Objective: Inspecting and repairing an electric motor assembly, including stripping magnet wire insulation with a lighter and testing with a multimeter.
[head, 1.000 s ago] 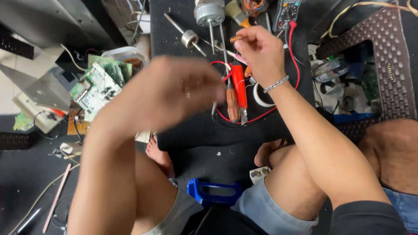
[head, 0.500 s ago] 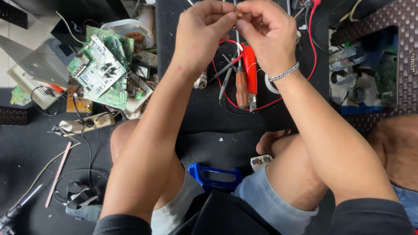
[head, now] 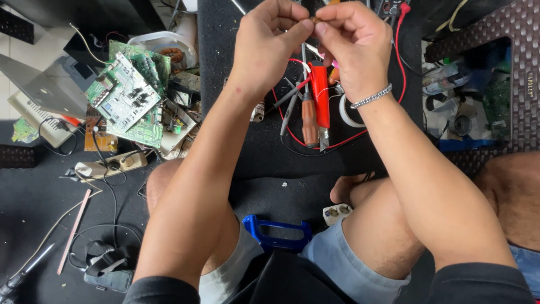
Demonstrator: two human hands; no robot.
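Both my hands meet at the top of the view above a black mat (head: 264,146). My left hand (head: 270,45) and my right hand (head: 351,45) pinch one tiny brownish part (head: 315,21) between their fingertips. A silver bracelet (head: 371,97) circles my right wrist. Below the hands lie a red utility knife (head: 319,101), a screwdriver with a brown handle (head: 309,121) and a red wire (head: 337,143) looping over the mat.
Green circuit boards (head: 126,101) are piled at the left with a power strip (head: 109,165). A blue plastic handle (head: 277,232) lies between my knees, a white plug (head: 336,214) beside it. A brown woven basket (head: 506,84) with clutter stands at right.
A second ago my left hand was blurred in mid-air and my right hand was over the tools. Now both hands are together on the small part and nearly still.
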